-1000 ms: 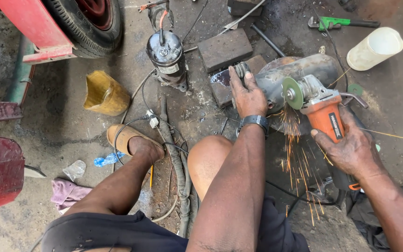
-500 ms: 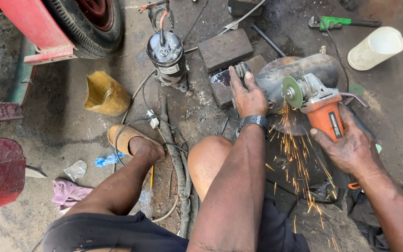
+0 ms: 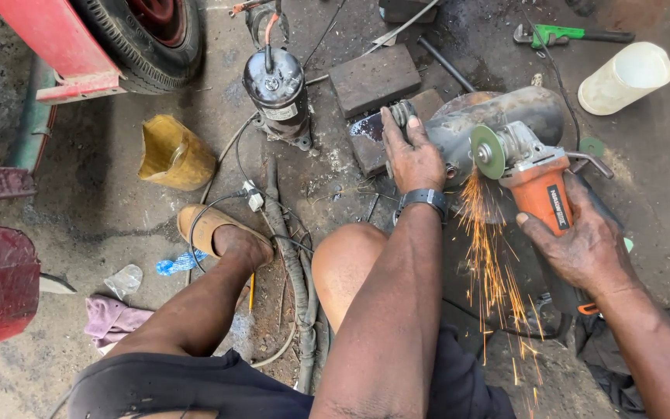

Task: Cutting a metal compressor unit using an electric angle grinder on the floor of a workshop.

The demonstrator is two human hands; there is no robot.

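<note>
My right hand [image 3: 579,248] grips an orange angle grinder [image 3: 533,182]. Its green disc [image 3: 488,152] touches the side of a dark metal cylinder [image 3: 505,116] lying on the ground, and orange sparks [image 3: 490,256] fall toward me. My left hand [image 3: 411,159], with a wristwatch on the wrist, presses on the left end of that cylinder, fingers over a small metal fitting. My bare knee sits just below the left hand.
A black compressor [image 3: 277,93] stands behind, next to a dark brick [image 3: 374,77]. Hoses and cables [image 3: 292,264] run past my sandalled foot [image 3: 215,229]. A yellow container [image 3: 174,155], white plastic jug [image 3: 626,77], green-handled wrench [image 3: 560,35], tyre [image 3: 153,35] and pink rag [image 3: 110,318] lie around.
Both hands hold the same positions. The spray of sparks has shifted slightly and now falls more straight down toward me.
</note>
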